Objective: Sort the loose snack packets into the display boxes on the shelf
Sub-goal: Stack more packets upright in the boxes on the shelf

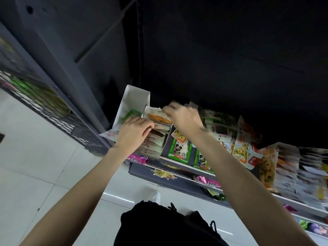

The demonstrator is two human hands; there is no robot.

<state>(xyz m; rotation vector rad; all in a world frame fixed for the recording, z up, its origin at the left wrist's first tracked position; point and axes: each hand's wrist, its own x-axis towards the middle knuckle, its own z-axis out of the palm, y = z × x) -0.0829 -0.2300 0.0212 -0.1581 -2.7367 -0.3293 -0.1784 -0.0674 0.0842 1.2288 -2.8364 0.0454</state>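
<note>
In the head view the right hand [184, 118] pinches an orange snack packet [158, 117] at the white display box [134, 100] while the left hand [134, 132], fingers straight, steadies the filed packets [156, 139]; next, probably, slotting it in.

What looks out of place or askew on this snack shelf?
Loose packets lie tilted and overlapping right of the green panda packets, outside any box. The white display box holding green packets has its flap standing open. The right hand is motion-blurred.

orange-printed snack packet [158, 117] atop upright packets, white display box [132, 102]
</note>
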